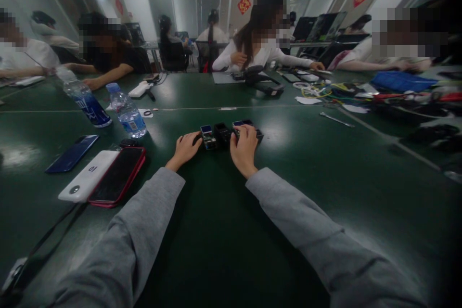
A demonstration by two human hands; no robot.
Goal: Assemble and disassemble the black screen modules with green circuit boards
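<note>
Several small dark electronic devices stand in a row on the green table (202,231), in front of me. My left hand (185,149) is at the row's left end, its fingers curled against a dark piece I cannot make out. Right beside those fingertips is a small circuit board with a screen (208,137). A black boxy device (222,134) sits between my hands. My right hand (244,148) is closed over a small device with a screen (242,123) at the right end; thumb and fingers partly hide it.
Left are two plastic bottles (128,114), a red-cased phone (117,175), a white power bank (86,175) and a dark blue slab (73,153). A wrench (337,120) and tangled cables (335,90) lie right. Several people sit across the table.
</note>
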